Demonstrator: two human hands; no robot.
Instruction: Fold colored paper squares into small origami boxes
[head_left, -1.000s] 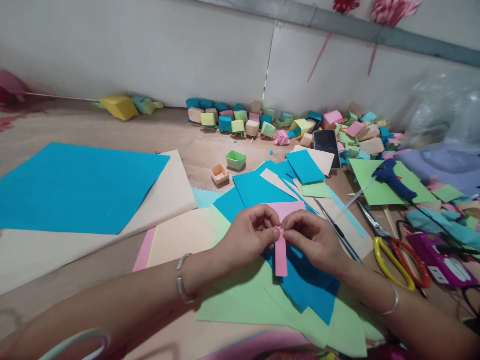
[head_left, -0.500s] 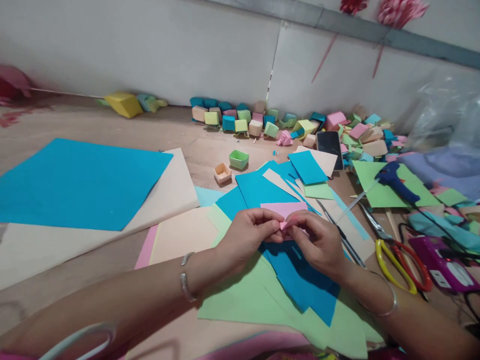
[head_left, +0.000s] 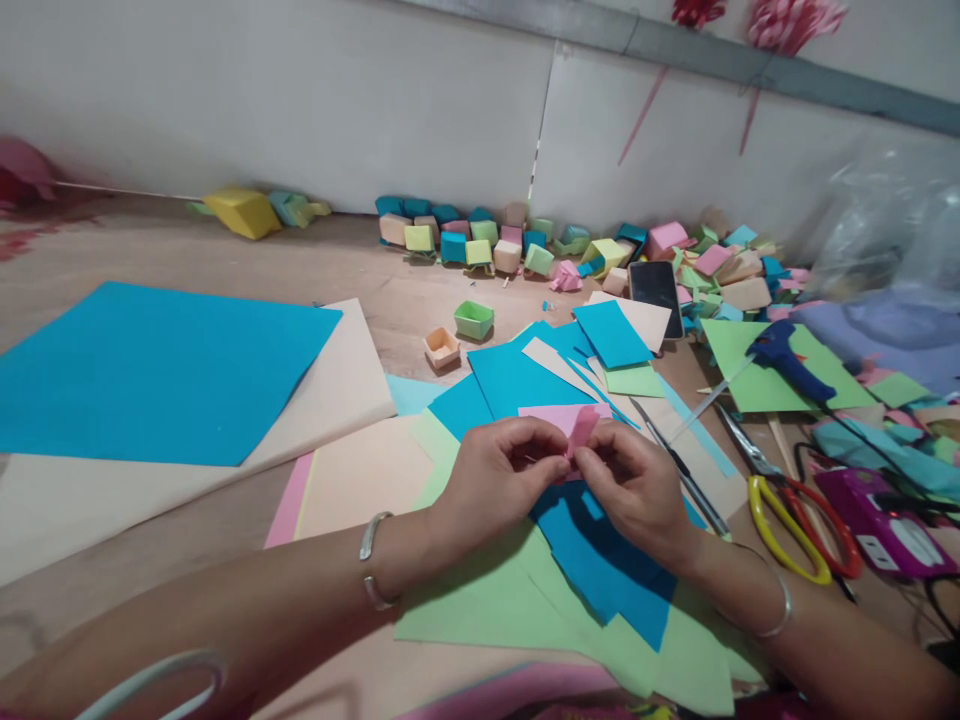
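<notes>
Both hands meet over a heap of coloured paper sheets on the wooden floor. My left hand (head_left: 501, 478) and my right hand (head_left: 631, 486) pinch a small pink paper strip (head_left: 582, 428) between their fingertips; its folded end sticks up between the thumbs. Under the hands lie a blue sheet (head_left: 607, 560) and a light green sheet (head_left: 487, 600). A pink rectangle (head_left: 551, 413) rests flat just beyond the fingers. Each wrist carries a silver bangle.
A large blue sheet (head_left: 157, 375) on cream paper lies at left. Two small open paper boxes (head_left: 473, 319) sit ahead. Many folded paper cubes (head_left: 480, 245) line the wall. A phone (head_left: 655, 289), blue glue gun (head_left: 787, 358), yellow-and-red scissors (head_left: 795, 510) and a pink device (head_left: 877, 515) crowd the right.
The pink strip hung down from my fingers a second ago; it has since been folded up short and now pokes upward between the fingertips. My hands stayed in place.
</notes>
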